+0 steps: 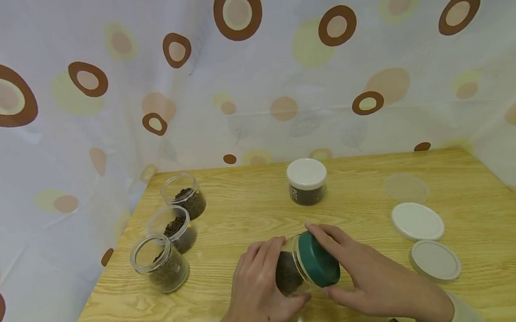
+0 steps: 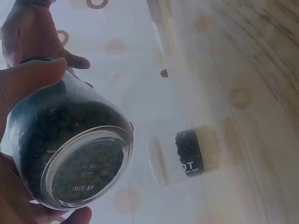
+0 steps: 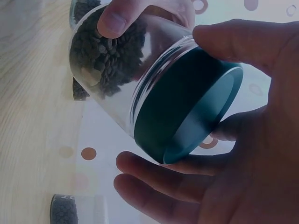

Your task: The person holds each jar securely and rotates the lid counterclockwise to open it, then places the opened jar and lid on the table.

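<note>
A clear glass jar [image 1: 288,272] with dark, seed-like pieces inside is tilted on its side over the near part of the table. My left hand [image 1: 261,287] grips its body, thumb on the near side. Embossed marks show on the jar's base [image 2: 88,168] in the left wrist view. A dark green lid [image 1: 318,260] caps the jar's mouth, which points right. My right hand [image 1: 376,273] holds this lid by its rim, thumb and fingers on opposite sides. In the right wrist view two other fingers [image 3: 154,175] stretch out past the lid.
Three lidless jars [image 1: 161,269] with dark contents stand in a row at the left. A white-lidded jar [image 1: 307,182] stands at the back. On the right lie a clear disc [image 1: 406,188], a white lid [image 1: 417,220] and a greyish lid [image 1: 435,261]. A patterned curtain [image 1: 251,80] surrounds the table.
</note>
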Demonstrator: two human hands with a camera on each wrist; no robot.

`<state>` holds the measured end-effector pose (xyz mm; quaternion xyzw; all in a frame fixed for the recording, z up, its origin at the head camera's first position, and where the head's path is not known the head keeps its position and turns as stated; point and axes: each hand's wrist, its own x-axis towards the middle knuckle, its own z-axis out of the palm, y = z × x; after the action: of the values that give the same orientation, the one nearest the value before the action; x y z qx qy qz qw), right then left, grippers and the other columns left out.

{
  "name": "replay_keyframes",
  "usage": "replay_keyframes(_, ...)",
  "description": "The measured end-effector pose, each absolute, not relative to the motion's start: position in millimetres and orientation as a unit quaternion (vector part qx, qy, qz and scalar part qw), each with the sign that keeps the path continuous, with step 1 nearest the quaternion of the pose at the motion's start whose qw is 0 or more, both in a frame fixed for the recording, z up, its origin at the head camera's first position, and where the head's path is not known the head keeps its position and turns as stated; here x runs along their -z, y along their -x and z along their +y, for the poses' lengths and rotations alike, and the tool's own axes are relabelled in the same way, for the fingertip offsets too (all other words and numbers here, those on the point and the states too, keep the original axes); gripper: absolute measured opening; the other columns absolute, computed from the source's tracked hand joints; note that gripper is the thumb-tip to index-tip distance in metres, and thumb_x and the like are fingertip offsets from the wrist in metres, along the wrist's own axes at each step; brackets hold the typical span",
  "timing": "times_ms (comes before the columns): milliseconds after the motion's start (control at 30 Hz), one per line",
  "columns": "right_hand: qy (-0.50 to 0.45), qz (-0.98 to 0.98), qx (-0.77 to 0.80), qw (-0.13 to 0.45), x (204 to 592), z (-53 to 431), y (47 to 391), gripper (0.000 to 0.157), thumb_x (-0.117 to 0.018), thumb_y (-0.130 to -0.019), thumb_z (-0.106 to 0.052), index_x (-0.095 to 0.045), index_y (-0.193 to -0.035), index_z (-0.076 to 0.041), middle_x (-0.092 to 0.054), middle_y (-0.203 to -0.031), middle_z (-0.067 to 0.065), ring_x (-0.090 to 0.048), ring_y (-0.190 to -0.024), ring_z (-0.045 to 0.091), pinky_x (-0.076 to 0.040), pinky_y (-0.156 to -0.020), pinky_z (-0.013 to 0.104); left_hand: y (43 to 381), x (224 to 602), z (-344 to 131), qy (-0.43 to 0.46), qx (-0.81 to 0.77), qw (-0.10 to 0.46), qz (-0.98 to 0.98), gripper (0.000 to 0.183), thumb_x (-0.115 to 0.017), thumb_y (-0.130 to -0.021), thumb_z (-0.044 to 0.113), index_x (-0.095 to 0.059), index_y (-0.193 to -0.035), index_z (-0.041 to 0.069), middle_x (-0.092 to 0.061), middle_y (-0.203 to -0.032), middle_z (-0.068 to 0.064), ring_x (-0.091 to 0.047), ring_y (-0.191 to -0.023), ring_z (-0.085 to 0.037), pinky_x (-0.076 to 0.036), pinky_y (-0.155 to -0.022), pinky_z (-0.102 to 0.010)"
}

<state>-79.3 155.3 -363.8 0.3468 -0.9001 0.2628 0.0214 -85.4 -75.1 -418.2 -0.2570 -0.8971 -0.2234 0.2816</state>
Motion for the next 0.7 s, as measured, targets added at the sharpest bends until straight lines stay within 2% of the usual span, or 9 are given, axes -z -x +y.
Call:
replay_keyframes(167, -0.309, -0.915, -0.259, 0.015, 362, 153, 77, 0.096, -0.063, -0.09, -0.057, -0.007, -0.161, -0.025, -0.035, -0.158, 0.01, -0.064, -0.118, 0.021, -0.057, -0.089, 0.04, 85, 416, -76, 0.252, 0.226, 0.274, -0.9, 0.092, -0.089, -0.054, 0.055, -0.056, -0.132, 0.017, -0.07, -0.115, 0.003, -0.062, -0.104, -0.013, -0.056, -0.084, -0.035)
replay_keyframes(267, -0.263, -0.929, -0.259, 0.02, 361, 154, 76, 0.091, -0.06, -0.092, -0.057, -0.009, -0.161, -0.027, -0.042, -0.155, 0.009, -0.066, -0.114, 0.022, -0.057, -0.082, 0.037, 86, 416, -76, 0.252, 0.225, 0.279, -0.899, 0.093, -0.09, -0.053, 0.055, -0.057, -0.131, 0.017, -0.07, -0.113, 0.003, -0.062, -0.104, -0.013, -0.056, -0.084, -0.035)
replay_keyframes(367, -0.212, -0.937, -0.276, 0.016, 358, 154, 76, 0.077, -0.055, -0.097, -0.052, -0.017, -0.16, -0.027, -0.057, -0.139, 0.007, -0.068, -0.1, 0.013, -0.054, -0.072, 0.028, 87, 416, -76, 0.252, 0.223, 0.285, -0.897, 0.095, -0.091, -0.05, 0.055, -0.057, -0.13, 0.017, -0.07, -0.112, 0.003, -0.062, -0.103, -0.013, -0.056, -0.083, -0.035)
replay_keyframes(467, -0.169, -0.94, -0.297, -0.012, 354, 152, 79, 0.066, -0.05, -0.1, -0.049, -0.028, -0.157, -0.023, -0.067, -0.117, 0.0, -0.061, -0.08, 0.001, -0.047, -0.062, 0.021, 86, 417, -76, 0.253, 0.22, 0.289, -0.897, 0.095, -0.091, -0.05, 0.056, -0.057, -0.129, 0.017, -0.07, -0.112, 0.003, -0.062, -0.103, -0.013, -0.056, -0.083, -0.035)
replay_keyframes(567, -0.14, -0.947, -0.289, -0.032, 353, 149, 80, 0.062, -0.049, -0.1, -0.052, -0.04, -0.152, -0.019, -0.07, -0.099, -0.008, -0.054, -0.065, -0.004, -0.043, -0.058, 0.02, 86, 417, -76, 0.256, 0.22, 0.288, -0.896, 0.095, -0.091, -0.05, 0.055, -0.057, -0.13, 0.016, -0.07, -0.112, 0.003, -0.061, -0.103, -0.013, -0.056, -0.083, -0.035)
replay_keyframes(700, -0.117, -0.956, -0.266, -0.042, 353, 144, 80, 0.062, -0.051, -0.096, -0.058, -0.049, -0.145, -0.02, -0.068, -0.086, -0.012, -0.051, -0.059, 0.0, -0.04, -0.055, 0.021, 85, 418, -75, 0.263, 0.217, 0.292, -0.894, 0.094, -0.091, -0.051, 0.054, -0.057, -0.13, 0.016, -0.069, -0.113, 0.003, -0.062, -0.103, -0.014, -0.055, -0.082, -0.036)
